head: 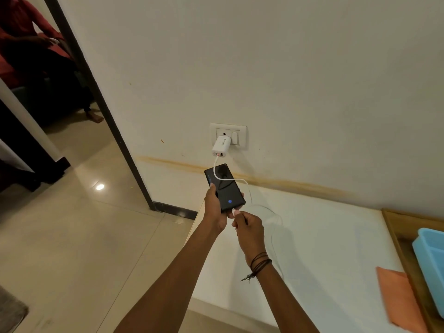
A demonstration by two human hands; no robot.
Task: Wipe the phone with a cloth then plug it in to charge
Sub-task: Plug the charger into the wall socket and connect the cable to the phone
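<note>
Right hand (247, 227) seemingly pinches cable (225, 177) at phone (224, 187), gripped by left hand (213, 207).

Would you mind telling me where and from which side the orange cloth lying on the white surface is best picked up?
I would pinch the orange cloth at its left edge, coming from above and from the left. It lies flat on the white surface, so only an edge or corner offers a grip. Its right side runs against the wooden tray holding the blue container, which crowds that approach.
</note>
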